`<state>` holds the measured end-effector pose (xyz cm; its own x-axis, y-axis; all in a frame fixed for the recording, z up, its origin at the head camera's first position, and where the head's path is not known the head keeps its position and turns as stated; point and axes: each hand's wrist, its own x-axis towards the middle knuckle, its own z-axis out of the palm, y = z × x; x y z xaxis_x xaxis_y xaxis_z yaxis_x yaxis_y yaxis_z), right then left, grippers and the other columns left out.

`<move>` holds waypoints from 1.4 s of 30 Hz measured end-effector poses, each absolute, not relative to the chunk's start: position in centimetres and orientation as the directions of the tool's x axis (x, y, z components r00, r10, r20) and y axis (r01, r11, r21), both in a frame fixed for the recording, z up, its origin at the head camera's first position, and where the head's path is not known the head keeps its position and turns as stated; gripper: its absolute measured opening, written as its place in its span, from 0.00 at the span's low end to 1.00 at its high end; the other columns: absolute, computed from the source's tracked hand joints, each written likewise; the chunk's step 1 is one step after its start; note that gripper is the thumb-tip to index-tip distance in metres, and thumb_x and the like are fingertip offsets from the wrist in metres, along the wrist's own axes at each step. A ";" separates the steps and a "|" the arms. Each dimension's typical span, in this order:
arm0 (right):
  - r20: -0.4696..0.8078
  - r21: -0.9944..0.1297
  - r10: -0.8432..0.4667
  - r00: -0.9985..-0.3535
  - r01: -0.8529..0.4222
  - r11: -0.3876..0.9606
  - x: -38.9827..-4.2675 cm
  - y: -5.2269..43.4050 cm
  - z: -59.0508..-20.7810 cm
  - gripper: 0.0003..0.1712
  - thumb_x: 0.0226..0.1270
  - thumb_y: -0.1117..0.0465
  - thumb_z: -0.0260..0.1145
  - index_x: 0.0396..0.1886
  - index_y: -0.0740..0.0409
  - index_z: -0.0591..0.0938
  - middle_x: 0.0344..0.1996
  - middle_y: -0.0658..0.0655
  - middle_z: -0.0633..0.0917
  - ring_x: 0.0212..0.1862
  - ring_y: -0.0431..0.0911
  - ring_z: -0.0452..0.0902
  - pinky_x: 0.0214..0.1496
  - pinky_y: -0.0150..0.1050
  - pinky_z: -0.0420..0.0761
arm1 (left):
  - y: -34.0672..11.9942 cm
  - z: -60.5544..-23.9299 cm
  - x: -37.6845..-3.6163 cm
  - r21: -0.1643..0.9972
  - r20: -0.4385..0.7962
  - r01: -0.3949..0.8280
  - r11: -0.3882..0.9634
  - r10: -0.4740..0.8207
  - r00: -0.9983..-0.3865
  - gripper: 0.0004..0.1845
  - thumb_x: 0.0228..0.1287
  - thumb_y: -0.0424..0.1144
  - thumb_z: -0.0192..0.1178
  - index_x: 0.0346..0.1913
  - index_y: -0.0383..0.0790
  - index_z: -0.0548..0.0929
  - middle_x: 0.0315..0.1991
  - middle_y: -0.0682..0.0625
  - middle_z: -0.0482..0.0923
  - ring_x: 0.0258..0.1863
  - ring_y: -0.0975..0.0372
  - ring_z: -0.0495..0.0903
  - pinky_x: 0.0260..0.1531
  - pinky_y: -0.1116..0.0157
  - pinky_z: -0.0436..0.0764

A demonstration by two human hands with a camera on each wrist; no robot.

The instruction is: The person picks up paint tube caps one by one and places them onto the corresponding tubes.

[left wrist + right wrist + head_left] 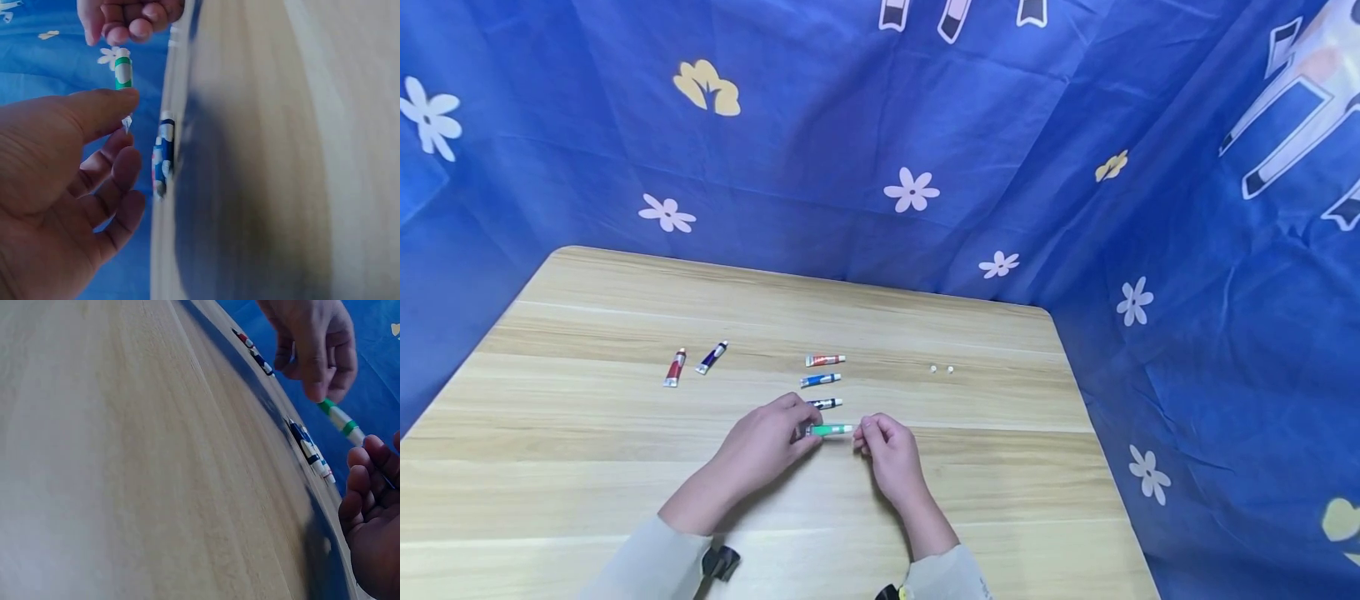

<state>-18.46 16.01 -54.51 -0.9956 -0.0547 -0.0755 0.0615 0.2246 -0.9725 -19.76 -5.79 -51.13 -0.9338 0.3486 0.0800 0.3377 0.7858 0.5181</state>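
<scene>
A small green paint tube (831,430) with a white tip is pinched near its tail by my left hand (771,442), thumb against fingers. In the left wrist view the green tube (124,72) points at the fingertips of my right hand (134,19). My right hand (889,458) has its fingers curled close at the white tip; whether it pinches a cap there I cannot tell. Beside the left fingers lies a black paint tube (829,403), its tail partly hidden. Above it on the table are a blue tube (820,380) and an orange-red tube (825,360).
A red tube (675,367) and a dark purple tube (712,357) lie apart on the left of the wooden table (1000,483). To the right sit two tiny white caps (933,368). A blue patterned cloth (820,167) hangs behind and along the right side.
</scene>
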 end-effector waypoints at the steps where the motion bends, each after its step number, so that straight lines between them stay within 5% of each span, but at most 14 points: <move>1: -0.075 -0.973 -0.053 -0.996 0.061 0.224 -18.5 16.1 -54.6 0.20 0.87 0.57 0.60 0.38 0.68 0.86 0.36 0.71 0.89 0.36 0.40 0.83 0.44 0.30 0.84 | -5.8 -51.3 -19.8 0.520 0.070 0.334 0.786 0.351 -0.934 0.10 0.65 0.43 0.78 0.46 0.50 0.90 0.42 0.55 0.85 0.34 0.67 0.78 0.39 0.59 0.85; 11: -0.083 -0.977 -0.043 -0.996 0.073 0.199 -18.7 16.8 -54.8 0.18 0.86 0.58 0.60 0.40 0.69 0.84 0.39 0.70 0.88 0.38 0.41 0.84 0.45 0.31 0.86 | -6.2 -52.9 -20.9 0.520 -0.009 0.294 0.802 0.349 -0.937 0.07 0.64 0.42 0.79 0.40 0.50 0.89 0.35 0.56 0.82 0.31 0.66 0.74 0.38 0.60 0.82; 25: -0.099 -0.986 0.006 -0.995 0.099 0.131 -20.1 19.0 -55.1 0.15 0.84 0.62 0.61 0.42 0.73 0.83 0.39 0.73 0.86 0.38 0.41 0.82 0.45 0.28 0.83 | -6.3 -53.1 -21.1 0.540 0.017 0.288 0.791 0.332 -0.943 0.12 0.61 0.41 0.81 0.45 0.45 0.92 0.39 0.54 0.86 0.34 0.66 0.78 0.43 0.58 0.85; 32: -0.043 -0.978 0.051 -0.998 0.053 0.201 -20.9 20.7 -55.4 0.07 0.75 0.65 0.71 0.45 0.66 0.87 0.33 0.56 0.85 0.35 0.37 0.77 0.40 0.26 0.77 | -7.7 -53.1 -21.2 0.538 0.022 0.248 0.806 0.281 -0.959 0.13 0.65 0.45 0.78 0.50 0.47 0.92 0.45 0.52 0.89 0.44 0.59 0.87 0.53 0.50 0.87; 42: 0.031 -0.963 0.077 -0.997 -0.009 0.268 -22.3 23.2 -55.5 0.06 0.74 0.66 0.72 0.47 0.61 0.92 0.43 0.62 0.90 0.40 0.37 0.82 0.43 0.26 0.81 | -12.6 -51.8 -21.9 0.550 0.013 0.156 0.821 0.178 -0.984 0.16 0.71 0.43 0.72 0.55 0.38 0.88 0.47 0.43 0.88 0.44 0.51 0.88 0.49 0.41 0.87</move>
